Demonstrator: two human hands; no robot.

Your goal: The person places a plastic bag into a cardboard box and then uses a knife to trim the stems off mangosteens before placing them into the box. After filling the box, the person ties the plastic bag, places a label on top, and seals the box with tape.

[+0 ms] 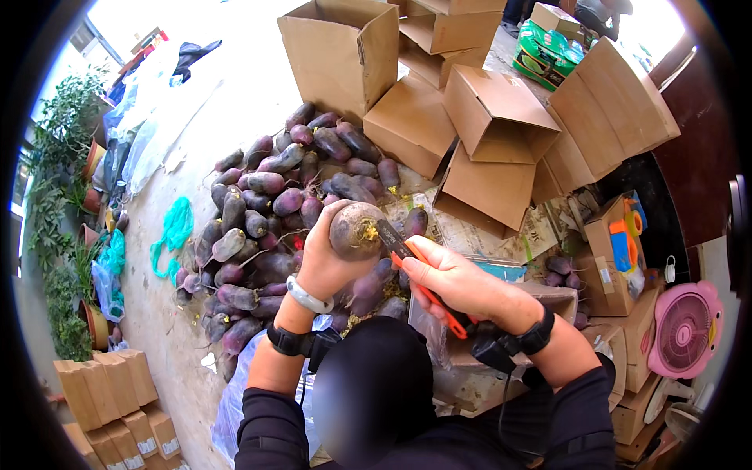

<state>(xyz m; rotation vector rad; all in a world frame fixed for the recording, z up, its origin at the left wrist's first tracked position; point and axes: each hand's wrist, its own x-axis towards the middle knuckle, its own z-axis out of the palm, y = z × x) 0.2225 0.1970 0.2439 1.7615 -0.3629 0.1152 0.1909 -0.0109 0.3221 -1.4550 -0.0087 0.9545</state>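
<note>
My left hand [325, 258] holds up a round, dark purple radish [354, 234] with yellow sprouts on the end that faces the camera. In my right hand [449, 275] is an orange and black utility knife [435, 296], its dark blade reaching the edge of the radish's sprouted end. Whether the blade has cut in cannot be told. Below and to the left of both hands, a heap of purple radishes [255, 202] covers the floor, some with thin roots and yellow sprouts. Under my right forearm stands an open carton [543, 296], partly hidden by the arm.
Cardboard boxes [411, 120] stand beyond the heap. A green plastic bag [171, 235] lies on the floor at left, near potted plants [59, 205]. At right are tape dispensers [624, 244] and a pink fan [684, 332]. Another person [600, 16] is at the top right.
</note>
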